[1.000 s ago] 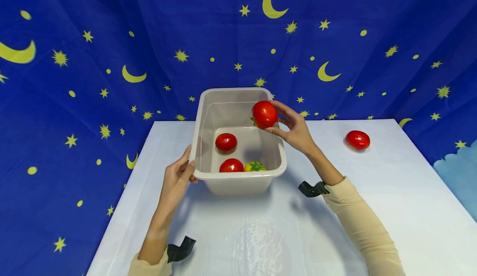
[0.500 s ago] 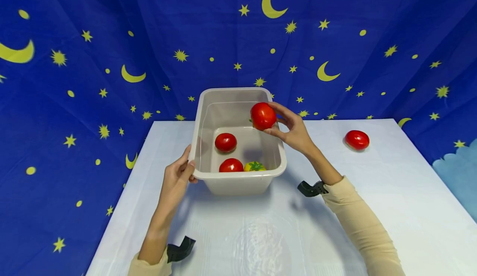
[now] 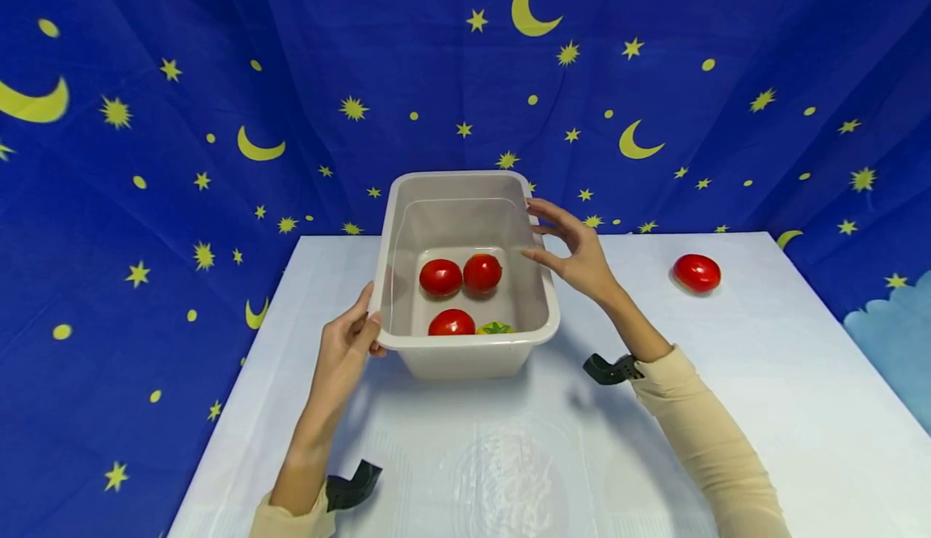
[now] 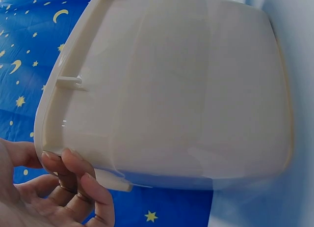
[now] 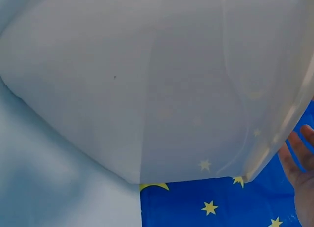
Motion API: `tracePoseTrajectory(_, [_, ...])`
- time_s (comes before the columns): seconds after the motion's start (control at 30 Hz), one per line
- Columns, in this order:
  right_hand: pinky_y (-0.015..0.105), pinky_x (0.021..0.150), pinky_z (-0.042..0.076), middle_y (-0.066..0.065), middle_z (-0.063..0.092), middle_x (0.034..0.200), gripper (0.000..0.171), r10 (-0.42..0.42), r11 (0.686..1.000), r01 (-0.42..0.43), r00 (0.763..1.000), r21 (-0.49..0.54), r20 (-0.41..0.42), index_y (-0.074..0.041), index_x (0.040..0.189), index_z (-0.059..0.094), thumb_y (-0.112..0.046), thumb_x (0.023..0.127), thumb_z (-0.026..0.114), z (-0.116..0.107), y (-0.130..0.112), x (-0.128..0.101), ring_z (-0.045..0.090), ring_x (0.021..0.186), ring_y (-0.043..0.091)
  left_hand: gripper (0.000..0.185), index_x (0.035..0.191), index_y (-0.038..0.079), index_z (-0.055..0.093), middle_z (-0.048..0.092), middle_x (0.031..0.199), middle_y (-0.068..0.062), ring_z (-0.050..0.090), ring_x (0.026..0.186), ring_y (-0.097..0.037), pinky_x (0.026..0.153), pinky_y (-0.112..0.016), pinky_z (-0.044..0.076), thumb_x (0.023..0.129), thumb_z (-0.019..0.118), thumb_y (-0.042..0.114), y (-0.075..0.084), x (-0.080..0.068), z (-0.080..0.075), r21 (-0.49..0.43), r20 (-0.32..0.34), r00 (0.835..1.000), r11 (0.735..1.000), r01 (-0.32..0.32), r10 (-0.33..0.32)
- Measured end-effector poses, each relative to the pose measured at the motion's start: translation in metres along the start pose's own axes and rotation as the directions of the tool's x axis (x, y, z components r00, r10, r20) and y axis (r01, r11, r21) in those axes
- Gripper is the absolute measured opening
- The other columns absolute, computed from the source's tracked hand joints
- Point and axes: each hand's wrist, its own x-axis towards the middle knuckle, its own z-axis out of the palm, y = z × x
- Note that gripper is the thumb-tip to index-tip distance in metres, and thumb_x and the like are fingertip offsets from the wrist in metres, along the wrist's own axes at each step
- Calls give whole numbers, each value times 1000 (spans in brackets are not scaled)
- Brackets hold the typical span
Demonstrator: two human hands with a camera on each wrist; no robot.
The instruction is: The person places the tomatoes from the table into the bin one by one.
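Note:
A beige plastic tub (image 3: 398, 223) stands on the white table (image 3: 509, 457). Inside lie three red tomatoes (image 3: 482, 273) and a yellow one with a green stem (image 3: 498, 329). My left hand (image 3: 349, 342) grips the tub's near left rim, its fingers (image 4: 73, 175) curled under the edge of the tub (image 4: 186, 84). My right hand (image 3: 570, 247) hovers with spread fingers over the right rim, holding nothing. In the right wrist view only the tub's wall (image 5: 147, 84) and fingertips (image 5: 300, 158) show.
Another red tomato (image 3: 697, 272) lies on the table at the far right. A blue cloth with yellow moons and stars (image 3: 182, 77) hangs behind and drapes past the left table edge. Black camera mounts (image 3: 611, 367) sit on both wrists.
My right hand has let go of the red tomato it held above the tub; the tomato now lies on the tub's floor beside the others. The left hand has not moved.

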Motion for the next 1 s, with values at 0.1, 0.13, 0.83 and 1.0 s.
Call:
tracePoseTrajectory(0.1, [56,103,42,30,47,141,67,9,1000,-9,1000,2,-5,9,139,46,17,77,71,-3,-2,-2,48,130,40,50,150,6,37,64,112,-28,54,67,-8,64,-20,51,101,47,7,0,0,0,-3,-1,1000,1000,2,-2])
tracePoseTrajectory(0.13, [57,103,42,31,47,141,67,8,1000,-8,1000,7,-6,11,139,46,18,77,70,-4,-2,-2,48,129,42,50,150,6,37,64,113,-28,54,67,-8,64,-20,51,101,48,7,0,0,1,-4,-1,1000,1000,2,-2])
tracePoseTrajectory(0.83, [45,103,45,21,53,140,66,-3,999,2,999,-32,-47,4,138,50,13,77,74,-26,21,-17,51,128,35,51,150,6,35,62,124,-26,55,68,-8,64,-19,51,101,47,7,0,0,0,-5,4,1000,1000,18,-18])
tracePoseTrajectory(1.0, [50,103,44,25,51,140,67,8,999,-11,998,-43,-57,7,139,49,16,76,73,-31,24,-21,49,127,41,50,150,6,35,62,121,-28,54,68,-7,64,-19,51,102,47,7,0,0,0,-3,6,1000,1000,13,-13])
